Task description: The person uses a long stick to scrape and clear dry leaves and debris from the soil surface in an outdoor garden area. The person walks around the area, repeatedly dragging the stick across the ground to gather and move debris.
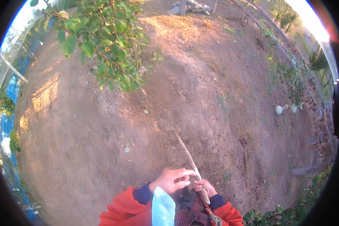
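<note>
A wooden stick (189,158) slants from bare soil up toward my lap, thinning at its far end. My right hand (204,187) is wrapped around it close to its thick near end. To the left, my left hand (172,180) has its thumb and fingers apart. Its fingertips reach the stick just above the right hand; whether they touch it cannot be told. Both arms wear red sleeves with dark blue cuffs. A light blue piece of fabric or a mask (163,207) hangs below the left wrist, hiding part of the dark plaid clothing (196,202).
A leafy branch (110,53) overhangs the ground at upper left. Blue sheeting (8,113) lines the left edge. Pale gourds (278,110) lie near a vine-covered trellis (293,62) at right. Whitish sacks (196,7) lie at the far end. Green foliage (282,213) fills the lower right.
</note>
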`<state>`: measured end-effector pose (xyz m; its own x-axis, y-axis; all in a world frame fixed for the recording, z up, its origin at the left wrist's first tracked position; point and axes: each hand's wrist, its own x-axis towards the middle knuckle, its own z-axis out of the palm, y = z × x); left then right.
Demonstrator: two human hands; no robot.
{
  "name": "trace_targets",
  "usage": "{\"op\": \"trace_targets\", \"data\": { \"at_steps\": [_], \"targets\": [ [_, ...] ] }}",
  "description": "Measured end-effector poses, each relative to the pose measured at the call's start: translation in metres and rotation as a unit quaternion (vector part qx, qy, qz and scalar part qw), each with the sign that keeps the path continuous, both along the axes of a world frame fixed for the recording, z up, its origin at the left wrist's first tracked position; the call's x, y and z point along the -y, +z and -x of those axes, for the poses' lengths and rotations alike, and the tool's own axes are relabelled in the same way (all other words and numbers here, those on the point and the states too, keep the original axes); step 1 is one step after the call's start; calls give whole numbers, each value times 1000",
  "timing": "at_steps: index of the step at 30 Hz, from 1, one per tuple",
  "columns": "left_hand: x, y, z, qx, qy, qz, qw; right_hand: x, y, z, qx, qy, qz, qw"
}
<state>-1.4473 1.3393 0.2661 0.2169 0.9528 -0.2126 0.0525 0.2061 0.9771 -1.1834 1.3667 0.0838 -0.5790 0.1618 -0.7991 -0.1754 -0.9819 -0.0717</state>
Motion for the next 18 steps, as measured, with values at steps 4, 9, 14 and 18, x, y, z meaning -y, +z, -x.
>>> {"op": "trace_targets", "data": {
  "at_steps": [4, 9, 14, 18],
  "targets": [
    [-7, 77, -3, 100, 10, -353, 930, -9, 62, 24, 62, 105, -93, 988],
    [0, 128, -19, 298, -59, -437, 846, -13, 7, 4, -12, 118, -18, 993],
    [12, 149, -20, 379, -66, -468, 795, -12, -4, 25, 22, 158, -12, 987],
    [21, 157, -4, 415, -63, -497, 760, -21, -4, 54, 34, 193, -7, 981]
  ]
}}
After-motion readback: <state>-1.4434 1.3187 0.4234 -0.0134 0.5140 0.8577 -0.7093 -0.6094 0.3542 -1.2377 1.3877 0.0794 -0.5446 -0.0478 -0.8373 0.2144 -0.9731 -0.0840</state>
